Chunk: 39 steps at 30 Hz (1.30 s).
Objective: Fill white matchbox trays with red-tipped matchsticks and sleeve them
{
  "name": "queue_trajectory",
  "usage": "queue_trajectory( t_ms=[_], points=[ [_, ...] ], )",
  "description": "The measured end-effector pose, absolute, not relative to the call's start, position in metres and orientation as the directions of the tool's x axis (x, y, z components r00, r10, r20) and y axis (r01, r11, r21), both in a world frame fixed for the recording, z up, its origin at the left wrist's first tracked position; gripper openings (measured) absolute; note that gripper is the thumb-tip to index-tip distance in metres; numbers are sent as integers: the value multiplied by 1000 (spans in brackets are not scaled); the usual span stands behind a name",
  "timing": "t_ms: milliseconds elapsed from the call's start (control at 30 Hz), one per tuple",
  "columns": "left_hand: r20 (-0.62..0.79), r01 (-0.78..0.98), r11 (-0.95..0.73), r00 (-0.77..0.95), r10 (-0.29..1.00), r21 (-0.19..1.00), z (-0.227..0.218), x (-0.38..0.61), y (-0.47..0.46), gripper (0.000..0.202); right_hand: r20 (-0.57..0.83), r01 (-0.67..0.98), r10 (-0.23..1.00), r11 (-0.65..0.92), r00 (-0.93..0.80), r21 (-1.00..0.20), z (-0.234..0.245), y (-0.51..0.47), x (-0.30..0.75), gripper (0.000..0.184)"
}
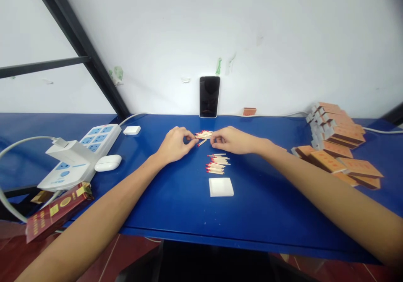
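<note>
A small pile of red-headed matchsticks (204,134) lies on the blue table between my two hands. My left hand (176,144) is at the pile's left edge, thumb and forefinger drawn close together by the red heads. At the right edge, my right hand (232,140) has its fingers curled in and their tips against the wooden ends. Whether either hand pinches a match is hidden. Nearer to me, a second group of matchsticks (218,163) lies roughly side by side, heads to the left. Below it rests a small white rectangular tray (221,187).
Matchboxes (338,126) are stacked at the right, with several loose ones in front. A phone (209,97) leans on the wall. At left are a power strip (97,137) with a plugged-in adapter, a white earphone case (108,163) and a red box (58,210).
</note>
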<state>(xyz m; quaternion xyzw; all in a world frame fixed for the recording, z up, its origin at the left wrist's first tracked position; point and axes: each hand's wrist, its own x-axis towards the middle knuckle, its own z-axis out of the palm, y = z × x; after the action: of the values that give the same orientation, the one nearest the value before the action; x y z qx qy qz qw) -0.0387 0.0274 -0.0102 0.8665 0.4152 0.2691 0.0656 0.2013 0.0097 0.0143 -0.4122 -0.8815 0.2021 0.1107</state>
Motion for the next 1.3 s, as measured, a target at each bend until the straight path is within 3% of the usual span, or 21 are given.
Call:
queue_trajectory(
  t_ms=[167, 400, 533, 733, 1033, 1200, 1300],
  points=[
    [351, 669, -679, 584, 731, 302, -13, -28, 25, 19, 56, 704, 796, 563, -602, -433, 10, 16, 203, 22],
    [296, 544, -685, 635, 714, 484, -10, -2, 1, 13, 201, 721, 842, 534, -500, -441, -2, 21, 200, 16],
    [296, 487, -664, 632, 717, 568, -11, -5, -2, 15, 242, 733, 826, 564, -509, -381, -9, 23, 194, 16],
    [392, 711, -586, 447, 804, 390, -16, -24, 21, 19, 184, 774, 833, 553, -522, -309, -8, 20, 190, 15],
    [389, 662, -699, 590, 708, 268, -20, -26, 28, 17, 53, 826, 826, 563, -561, -21, 3, 8, 183, 25],
    [347, 625, -752, 671, 655, 209, -21, -29, 29, 25, -66, 819, 820, 572, -569, 46, 17, 3, 190, 24],
    [345, 627, -753, 674, 654, 202, -19, -27, 28, 26, -120, 812, 808, 583, -576, 28, 25, 1, 195, 23]
  ],
)
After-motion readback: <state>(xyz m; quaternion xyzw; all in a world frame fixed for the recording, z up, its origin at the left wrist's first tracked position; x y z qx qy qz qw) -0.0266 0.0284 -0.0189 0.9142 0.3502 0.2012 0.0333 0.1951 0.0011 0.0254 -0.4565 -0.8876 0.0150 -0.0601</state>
